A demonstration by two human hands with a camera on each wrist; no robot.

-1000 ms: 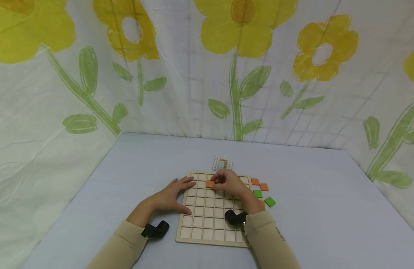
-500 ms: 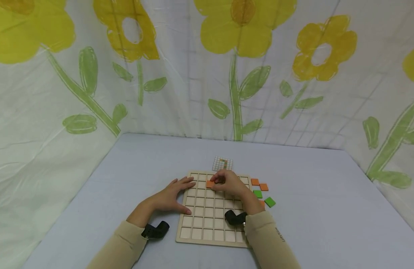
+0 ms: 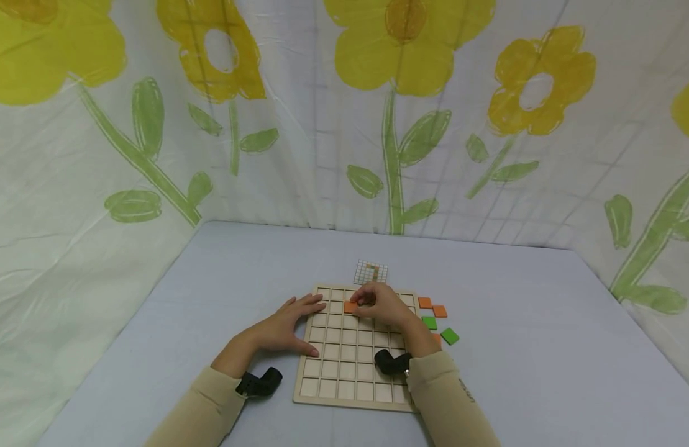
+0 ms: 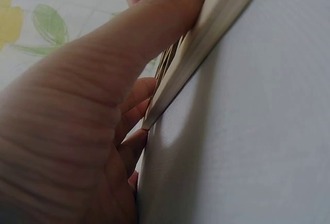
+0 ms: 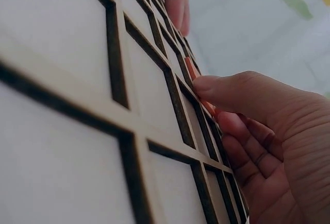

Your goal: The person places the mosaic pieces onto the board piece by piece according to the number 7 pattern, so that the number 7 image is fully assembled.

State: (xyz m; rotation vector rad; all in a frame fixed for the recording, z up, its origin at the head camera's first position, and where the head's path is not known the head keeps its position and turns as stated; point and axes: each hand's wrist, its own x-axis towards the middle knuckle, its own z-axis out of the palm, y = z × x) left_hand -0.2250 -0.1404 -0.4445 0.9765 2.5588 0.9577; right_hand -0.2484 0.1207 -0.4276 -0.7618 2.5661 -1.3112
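A wooden grid board [image 3: 346, 371] lies on the table. My right hand [image 3: 382, 305] is over its far part, holding an orange square tile [image 3: 350, 307] between thumb and fingers at a cell in the second row from the far edge. In the right wrist view the thumb [image 5: 242, 92] lies on the orange tile [image 5: 190, 68], which sits slightly tilted at the cell's ribs. My left hand [image 3: 282, 326] rests spread along the board's left edge. In the left wrist view its thumb and fingers touch the board's rim [image 4: 180, 64].
Right of the board lie loose orange tiles [image 3: 425, 302] and green tiles [image 3: 450, 336], one orange partly behind my right wrist. Beyond the far edge is a small printed grid card [image 3: 371, 271] with coloured squares. A flowered curtain [image 3: 299, 143] hangs behind the table.
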